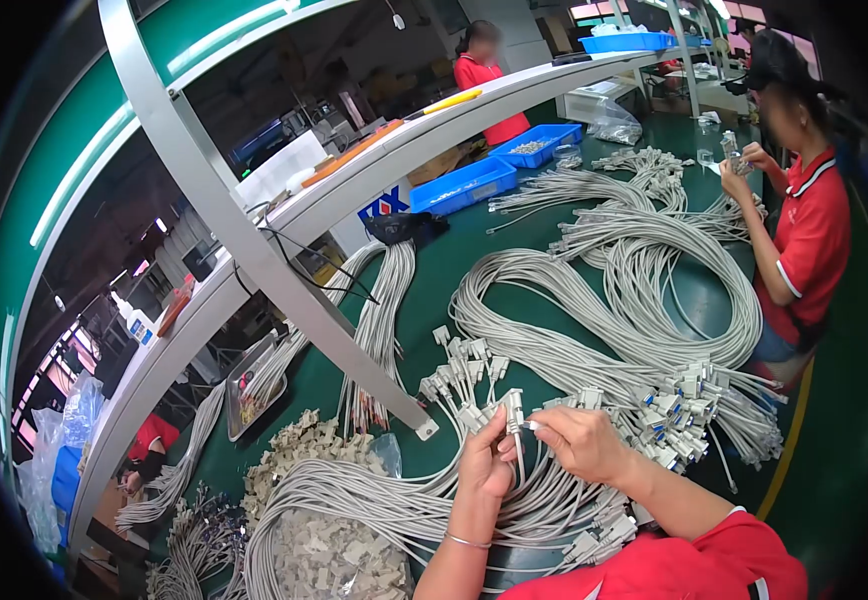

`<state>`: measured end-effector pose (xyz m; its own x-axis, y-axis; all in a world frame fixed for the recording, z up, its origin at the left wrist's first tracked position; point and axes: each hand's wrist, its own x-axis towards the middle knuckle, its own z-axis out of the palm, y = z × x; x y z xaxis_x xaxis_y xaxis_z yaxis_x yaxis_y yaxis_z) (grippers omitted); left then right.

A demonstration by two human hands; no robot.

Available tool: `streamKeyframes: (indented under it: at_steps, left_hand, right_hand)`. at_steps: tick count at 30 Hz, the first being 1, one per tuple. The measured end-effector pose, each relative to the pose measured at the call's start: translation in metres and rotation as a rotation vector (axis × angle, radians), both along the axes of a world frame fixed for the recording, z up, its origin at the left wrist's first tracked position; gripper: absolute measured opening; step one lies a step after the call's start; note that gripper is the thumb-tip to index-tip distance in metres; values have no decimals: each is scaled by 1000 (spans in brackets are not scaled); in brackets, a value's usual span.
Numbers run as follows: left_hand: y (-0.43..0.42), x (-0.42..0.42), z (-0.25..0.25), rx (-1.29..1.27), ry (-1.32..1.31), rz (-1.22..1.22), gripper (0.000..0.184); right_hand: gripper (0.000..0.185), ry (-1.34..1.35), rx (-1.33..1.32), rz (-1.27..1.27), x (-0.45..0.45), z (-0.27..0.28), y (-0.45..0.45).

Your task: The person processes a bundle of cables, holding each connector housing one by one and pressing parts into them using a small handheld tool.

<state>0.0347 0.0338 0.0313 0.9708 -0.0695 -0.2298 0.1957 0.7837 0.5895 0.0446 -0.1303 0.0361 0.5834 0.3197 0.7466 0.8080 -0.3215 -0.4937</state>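
My left hand (487, 457) is closed around a grey cable connector (514, 408), held upright over the green table. Just right of it, my right hand (582, 440) pinches a small white piece (531, 425) against the connector's side; its exact shape is too small to tell. Behind my left hand stands a cluster of grey connectors (466, 365) on their cables. A larger heap of connectors, some with blue parts (679, 410), lies beyond my right hand. Grey cables (354, 490) run below and left of my hands.
Beige plastic shells (314, 450) are piled at the left, with a bag of them (339, 560) nearer. A metal post (254, 240) slants down to the table. Coiled cables (614, 300) and blue trays (464, 187) lie farther back. A co-worker (814, 220) sits at the right.
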Motion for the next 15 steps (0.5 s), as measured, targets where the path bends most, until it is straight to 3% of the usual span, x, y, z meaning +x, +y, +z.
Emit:
streamKeyframes:
  at_steps: [5, 7, 10, 15]
  left_hand:
    - [-1, 4, -5, 39, 38, 32, 12]
    - [-5, 0, 1, 103, -5, -92, 21]
    - [-15, -3, 9, 137, -18, -90, 35]
    - [-12, -1, 0, 230, -36, -4, 29]
  right_hand:
    - [15, -10, -4, 125, -6, 5, -9]
    - [17, -28, 92, 115, -8, 10, -12]
    - [15, 71, 206, -30, -6, 9, -12]
    - [16, 153, 199, -78, 2, 3, -9]
